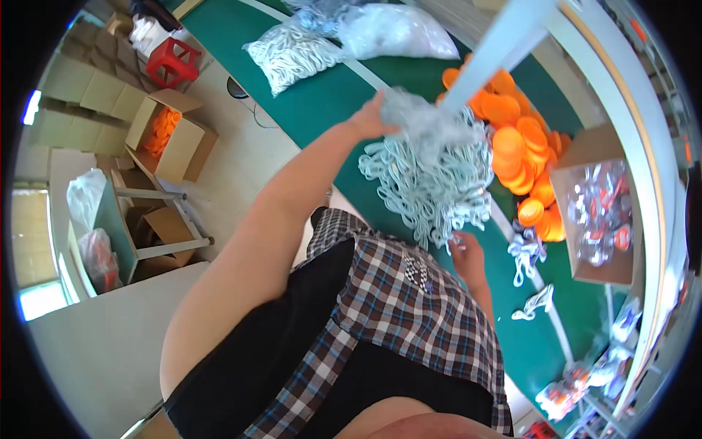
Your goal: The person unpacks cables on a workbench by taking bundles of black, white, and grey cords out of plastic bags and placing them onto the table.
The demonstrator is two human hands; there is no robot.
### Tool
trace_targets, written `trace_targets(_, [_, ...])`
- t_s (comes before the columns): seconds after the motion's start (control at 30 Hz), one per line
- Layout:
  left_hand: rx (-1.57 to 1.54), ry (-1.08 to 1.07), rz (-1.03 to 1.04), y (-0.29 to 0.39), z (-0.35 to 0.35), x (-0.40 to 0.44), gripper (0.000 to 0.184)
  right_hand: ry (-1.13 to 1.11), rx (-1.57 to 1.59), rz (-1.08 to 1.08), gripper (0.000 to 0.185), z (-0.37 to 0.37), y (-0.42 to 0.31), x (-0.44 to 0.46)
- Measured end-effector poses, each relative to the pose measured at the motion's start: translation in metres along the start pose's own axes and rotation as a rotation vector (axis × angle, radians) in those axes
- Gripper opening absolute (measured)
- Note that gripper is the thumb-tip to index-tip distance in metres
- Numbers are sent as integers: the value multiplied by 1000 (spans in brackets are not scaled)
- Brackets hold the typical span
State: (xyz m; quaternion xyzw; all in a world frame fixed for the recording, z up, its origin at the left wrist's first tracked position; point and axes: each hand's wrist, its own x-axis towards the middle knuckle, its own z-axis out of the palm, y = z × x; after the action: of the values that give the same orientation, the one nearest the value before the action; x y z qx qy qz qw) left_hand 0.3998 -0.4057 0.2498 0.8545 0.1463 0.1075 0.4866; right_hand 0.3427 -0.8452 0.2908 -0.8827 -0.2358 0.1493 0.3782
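My left hand (371,117) is at the upper middle, its fingers closed on a crumpled clear plastic bag (424,121), which is blurred. Under the bag a large heap of pale grey-white looped cords (431,183) lies on the green table (307,117). At the near right edge of the heap is my right hand (466,256), fingers bent together by the cord ends; what they hold is too small to make out. Orange discs (519,146) are piled against the heap's right side.
A full bag of cords (292,55) and a clear bag (398,31) lie at the far side. A cardboard box (599,219) of clear plastic items stands right. Small cord bundles (534,304) lie nearby. A pale post (497,55) crosses the upper right.
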Motion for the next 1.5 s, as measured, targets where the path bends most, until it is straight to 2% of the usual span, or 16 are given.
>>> trace_targets(0.03, [294,-138,29,-7,-7,1,79,-36,-53,5,27,7,-12,9])
trace_targets(0.1, [183,-487,-323,4,-32,2,55,-92,-73,1,27,23,-43,33])
trace_targets(0.13, [-34,-493,-492,-29,-24,7,42,-90,-91,-5,27,35,-59,50])
trace_targets(0.2, [-552,-325,-485,-56,-22,7,38,-198,191,12,37,67,-93,86])
trace_targets(0.3, [-868,-283,-426,-59,-56,31,36,-171,112,22,53,113,-185,165])
trace_targets(0.37, [-792,-312,-178,-59,-92,34,37,-58,12,106,65,143,-229,225])
trace_targets(0.43, [-476,-244,-28,-85,-135,39,44,-20,438,213,67,165,-235,302])
trace_targets(0.47, [-492,-240,-41,-95,-164,42,44,52,261,119,61,174,-221,346])
trace_targets(0.53, [-318,-163,-3,-119,-223,46,39,262,-512,-488,42,181,-205,424])
trace_targets(0.63, [-306,228,25,-164,-280,44,29,9,-382,-387,33,204,-254,475])
trace_targets(0.7, [-41,525,155,-202,-315,50,33,-226,-251,-274,25,213,-298,510])
trace_targets(0.8, [43,661,66,-249,-342,82,36,-46,-325,-712,18,281,-405,560])
trace_targets(0.93, [158,740,-22,-301,-356,109,40,32,-366,-897,30,386,-462,696])
trace_targets(1.2, [229,635,-109,-315,-361,136,43,93,-1003,-215,61,535,-484,853])
trace_targets(1.37, [228,607,-126,-317,-362,139,45,393,-1307,-387,61,564,-454,876])
trace_targets(1.5, [220,601,-130,-318,-360,137,46,67,-1185,-304,52,540,-463,908])
